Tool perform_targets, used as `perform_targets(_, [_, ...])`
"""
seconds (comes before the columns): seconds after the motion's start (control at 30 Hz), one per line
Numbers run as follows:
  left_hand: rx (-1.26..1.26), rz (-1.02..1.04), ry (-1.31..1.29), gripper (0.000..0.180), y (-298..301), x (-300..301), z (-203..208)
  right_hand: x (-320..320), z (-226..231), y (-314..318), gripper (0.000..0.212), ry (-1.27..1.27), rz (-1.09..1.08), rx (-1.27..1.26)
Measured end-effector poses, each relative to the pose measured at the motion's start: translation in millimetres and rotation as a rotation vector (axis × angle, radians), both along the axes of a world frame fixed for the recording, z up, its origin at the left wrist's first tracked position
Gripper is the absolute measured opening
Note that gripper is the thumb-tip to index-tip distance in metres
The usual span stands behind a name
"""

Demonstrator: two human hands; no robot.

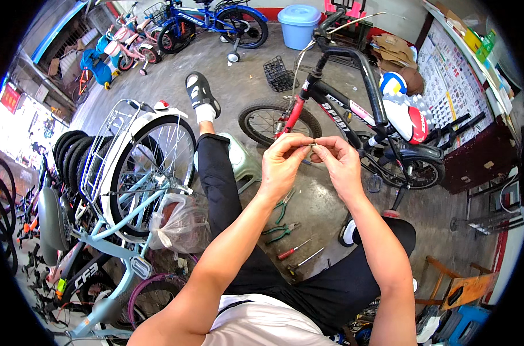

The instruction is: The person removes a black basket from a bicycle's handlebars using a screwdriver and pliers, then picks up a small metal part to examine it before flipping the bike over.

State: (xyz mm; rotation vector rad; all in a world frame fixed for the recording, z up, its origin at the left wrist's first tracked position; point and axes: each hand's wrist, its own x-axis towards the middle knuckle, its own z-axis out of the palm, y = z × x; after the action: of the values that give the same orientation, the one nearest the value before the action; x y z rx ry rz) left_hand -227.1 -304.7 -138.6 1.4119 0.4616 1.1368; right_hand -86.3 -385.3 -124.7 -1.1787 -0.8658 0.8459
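My two hands meet at the fingertips in front of the black and red children's bike [331, 98]. My left hand [285, 166] pinches one side of a tiny thing [313, 145], too small to name. From the other side, my right hand [339, 163] pinches it between thumb and fingertips. Below them on the floor lie two green-handled pliers [283, 229], a red-handled screwdriver [289, 251] and a second screwdriver [307, 261] with a dark handle. The bike stands beyond my hands, its front wheel [260, 122] pointing left.
A light-blue bicycle [123, 249] with a plastic bag [183, 224] beside it is at my left. Behind my left leg is a pale stool [239, 161]. Farther off are a black basket [279, 74], a blue bin [299, 32] and a blue bike [213, 23]. A wooden chair [466, 288] stands right.
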Motion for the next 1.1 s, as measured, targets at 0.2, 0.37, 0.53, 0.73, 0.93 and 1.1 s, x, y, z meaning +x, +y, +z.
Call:
perform_targets(0.2, [-0.318, -0.003, -0.071, 0.024, -10.1, 4.1, 19.0, 1.5, -5.4, 0.8, 0.018, 0.112, -0.011, -0.002])
perform_targets(0.37, [-0.283, -0.035, 0.063, 0.021, -1.0, 3.5, -6.0, 0.9, -1.0, 0.1, 0.017, 0.063, -0.037, -0.01])
perform_targets(0.53, [-0.438, -0.005, -0.063, 0.022, -14.0, 10.5, 22.5, 3.5, -0.2, -1.5, 0.016, 0.036, -0.048, -0.005])
perform_targets(0.73, [-0.302, -0.081, 0.053, 0.021, -0.2, 10.0, 0.5, 4.3, -5.4, 1.6, 0.014, -0.04, -0.074, -0.009])
perform_targets(0.93, [-0.388, -0.021, 0.06, 0.018, -4.4, 10.2, 10.9, 5.9, -6.0, 4.1, 0.014, -0.06, -0.086, -0.005])
perform_targets(1.1, [-0.343, -0.078, 0.038, 0.019, 0.7, 7.3, 8.5, 5.9, -4.1, 2.3, 0.014, -0.091, -0.088, 0.004])
